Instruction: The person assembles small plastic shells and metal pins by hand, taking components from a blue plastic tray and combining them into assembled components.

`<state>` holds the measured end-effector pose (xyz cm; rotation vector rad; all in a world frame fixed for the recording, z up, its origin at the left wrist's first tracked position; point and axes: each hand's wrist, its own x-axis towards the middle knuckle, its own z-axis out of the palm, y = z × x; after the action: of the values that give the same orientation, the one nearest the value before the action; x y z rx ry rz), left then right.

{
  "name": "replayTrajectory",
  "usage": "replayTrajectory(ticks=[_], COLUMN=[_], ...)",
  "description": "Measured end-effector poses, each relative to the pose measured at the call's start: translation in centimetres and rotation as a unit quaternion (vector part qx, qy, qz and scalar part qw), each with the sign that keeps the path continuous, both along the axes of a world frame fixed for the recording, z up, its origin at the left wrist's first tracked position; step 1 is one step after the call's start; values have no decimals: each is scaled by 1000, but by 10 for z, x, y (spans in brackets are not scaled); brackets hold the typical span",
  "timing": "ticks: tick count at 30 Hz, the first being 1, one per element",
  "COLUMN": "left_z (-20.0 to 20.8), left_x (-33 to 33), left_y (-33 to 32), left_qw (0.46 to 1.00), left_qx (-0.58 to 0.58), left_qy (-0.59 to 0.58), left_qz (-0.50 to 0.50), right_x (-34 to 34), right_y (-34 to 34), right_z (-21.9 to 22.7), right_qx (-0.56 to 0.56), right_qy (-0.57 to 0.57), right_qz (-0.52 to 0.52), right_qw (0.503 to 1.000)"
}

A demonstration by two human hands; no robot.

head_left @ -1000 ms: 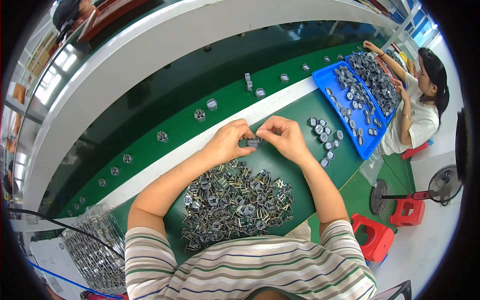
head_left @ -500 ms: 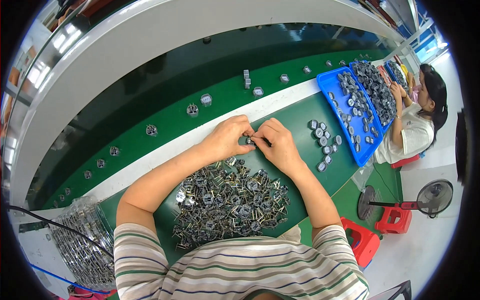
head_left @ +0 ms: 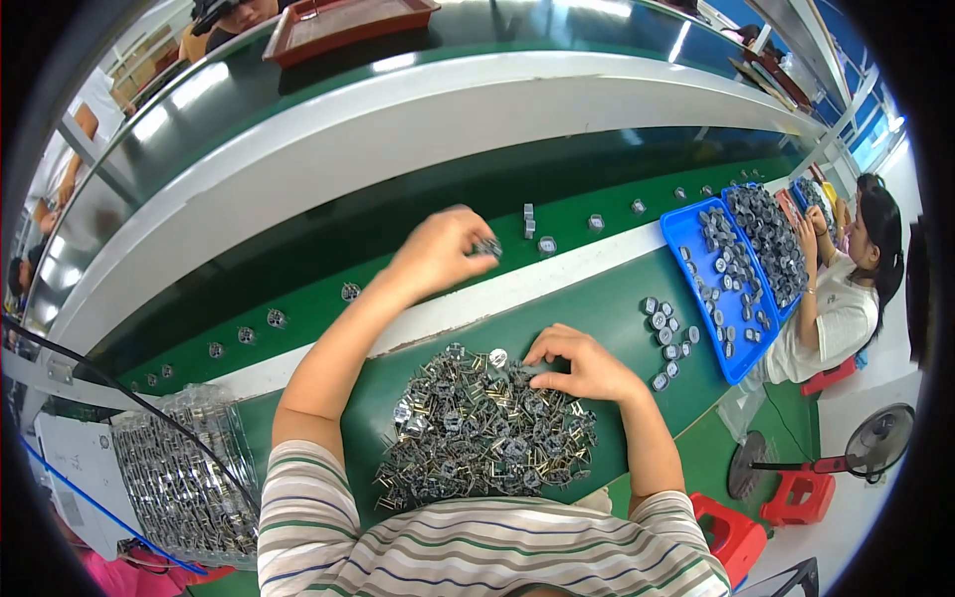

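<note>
My left hand (head_left: 443, 254) is raised over the green belt, thumb and fingers closed on a small dark round metal-pinned part (head_left: 485, 247). The hand is slightly blurred. My right hand (head_left: 582, 366) reaches to the top right edge of a heap of loose pinned parts (head_left: 477, 438). Its thumb and forefinger are apart, their tips beside the parts there. These parts are dark and round with brass-coloured prongs. A shiny round disc (head_left: 497, 357) lies at the heap's far edge, left of the right fingertips.
Spaced parts stand on the green belt (head_left: 617, 221) beyond a white ledge (head_left: 587, 261). Several grey round pieces (head_left: 665, 323) lie right of me, beside a blue tray (head_left: 731, 363). Stacked clear packs (head_left: 184, 468) stand left. A co-worker (head_left: 841, 269) sits right, near a fan (head_left: 880, 438).
My hands have parted. The left has moved up and away over the belt with the part; the right has come back to the heap. The view has tilted upward.
</note>
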<state>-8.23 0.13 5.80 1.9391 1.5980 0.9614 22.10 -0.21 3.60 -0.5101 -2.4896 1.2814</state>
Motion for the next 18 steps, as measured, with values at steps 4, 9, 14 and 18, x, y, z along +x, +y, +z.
replayTrajectory(ticks=[4, 9, 14, 18], left_z=[3, -28, -13, 12], left_x=[-56, -91, -62, -32], left_y=[9, 13, 8, -3], left_qw=[978, 955, 954, 939], left_qx=[-71, -166, -51, -118], left_qy=[127, 186, 247, 320], left_qz=[146, 160, 164, 43], right_x=[0, 6, 11, 7], right_y=[0, 13, 12, 10], right_z=[-11, -7, -5, 0], right_qx=[55, -50, -55, -103], right_qy=[-17, -20, -44, -72], right_qz=[-10, -24, -69, -94], right_qw=[998, 998, 995, 988])
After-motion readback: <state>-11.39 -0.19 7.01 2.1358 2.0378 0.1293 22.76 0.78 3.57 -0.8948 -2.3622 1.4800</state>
